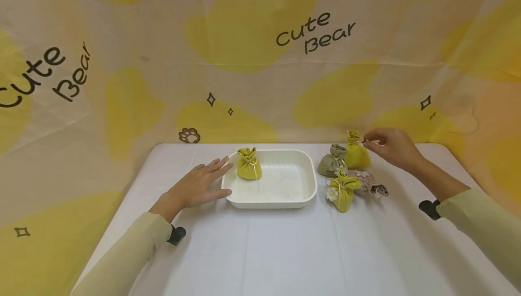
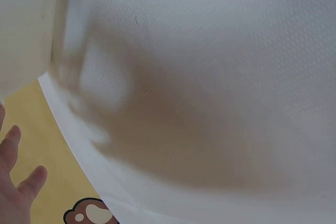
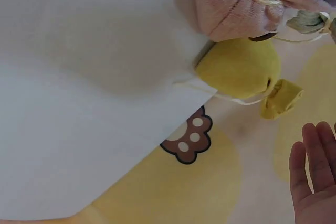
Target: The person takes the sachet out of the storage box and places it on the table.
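My left hand reaches to the left rim of a white tray, fingers extended and spread, fingertips at the rim. Inside the tray's left part stands a yellow drawstring pouch. At the back right, my right hand is beside the gathered neck of another yellow drawstring pouch, which stands on the table. In the right wrist view, the visible fingers are fairly straight and apart from that yellow pouch; thumb and index finger lie outside that view.
Close by are a grey-green pouch, a yellow pouch with a white flower and a pinkish pouch lying on its side. A white cloth covers the table. A patterned yellow curtain hangs behind the back edge.
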The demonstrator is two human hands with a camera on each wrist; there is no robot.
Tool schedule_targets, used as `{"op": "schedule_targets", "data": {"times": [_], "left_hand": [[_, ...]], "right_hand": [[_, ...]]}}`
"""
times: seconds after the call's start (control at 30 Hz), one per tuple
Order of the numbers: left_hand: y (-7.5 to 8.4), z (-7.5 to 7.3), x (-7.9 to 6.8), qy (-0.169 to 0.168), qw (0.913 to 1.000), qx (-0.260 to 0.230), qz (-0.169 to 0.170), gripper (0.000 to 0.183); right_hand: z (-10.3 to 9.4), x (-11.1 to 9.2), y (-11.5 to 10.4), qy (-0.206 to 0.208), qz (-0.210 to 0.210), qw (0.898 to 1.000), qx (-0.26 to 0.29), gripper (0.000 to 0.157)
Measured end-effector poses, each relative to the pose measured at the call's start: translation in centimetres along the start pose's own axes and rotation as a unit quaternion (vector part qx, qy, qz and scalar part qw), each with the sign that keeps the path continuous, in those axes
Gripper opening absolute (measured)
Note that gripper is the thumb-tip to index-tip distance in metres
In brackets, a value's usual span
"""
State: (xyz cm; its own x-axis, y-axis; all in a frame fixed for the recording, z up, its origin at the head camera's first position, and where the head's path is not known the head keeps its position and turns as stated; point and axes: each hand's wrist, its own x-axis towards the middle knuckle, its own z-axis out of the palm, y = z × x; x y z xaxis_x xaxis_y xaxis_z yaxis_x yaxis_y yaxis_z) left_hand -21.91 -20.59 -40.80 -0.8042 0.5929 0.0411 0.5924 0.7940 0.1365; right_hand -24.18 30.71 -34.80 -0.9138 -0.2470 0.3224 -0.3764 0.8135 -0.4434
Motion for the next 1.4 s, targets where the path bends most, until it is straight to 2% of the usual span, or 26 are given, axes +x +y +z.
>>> {"op": "schedule_targets", "data": {"times": [0.2,0.5,0.8,1.07,1.23,1.4], "left_hand": [[0.0,0.0,0.0,-0.002,1.0,-0.003,-0.002,0.079],[0.0,0.0,-0.1,0.001,1.0,-0.007,0.0,0.079],[0.0,0.0,-0.2,0.001,1.0,-0.008,-0.003,0.079],[-0.2,0.2,-0.2,0.002,1.0,-0.008,0.0,0.079],[-0.2,0.2,-0.3,0.005,0.9999,-0.012,0.002,0.078],[-0.2,0.2,-0.3,0.007,0.9999,-0.01,0.004,0.078]], "right_hand": [[0.4,0.8,-1.5,0.0,-0.006,1.0,0.017,0.025],[2.2,2.5,-4.1,-0.024,-0.014,0.998,0.064,0.031],[4.7,4.3,-8.1,-0.069,-0.043,0.988,0.127,0.036],[6.9,5.6,-12.0,-0.09,-0.058,0.983,0.148,0.039],[8.4,6.2,-13.6,-0.101,-0.082,0.975,0.182,0.041],[9.7,6.6,-14.9,-0.103,-0.091,0.973,0.187,0.042]]}}
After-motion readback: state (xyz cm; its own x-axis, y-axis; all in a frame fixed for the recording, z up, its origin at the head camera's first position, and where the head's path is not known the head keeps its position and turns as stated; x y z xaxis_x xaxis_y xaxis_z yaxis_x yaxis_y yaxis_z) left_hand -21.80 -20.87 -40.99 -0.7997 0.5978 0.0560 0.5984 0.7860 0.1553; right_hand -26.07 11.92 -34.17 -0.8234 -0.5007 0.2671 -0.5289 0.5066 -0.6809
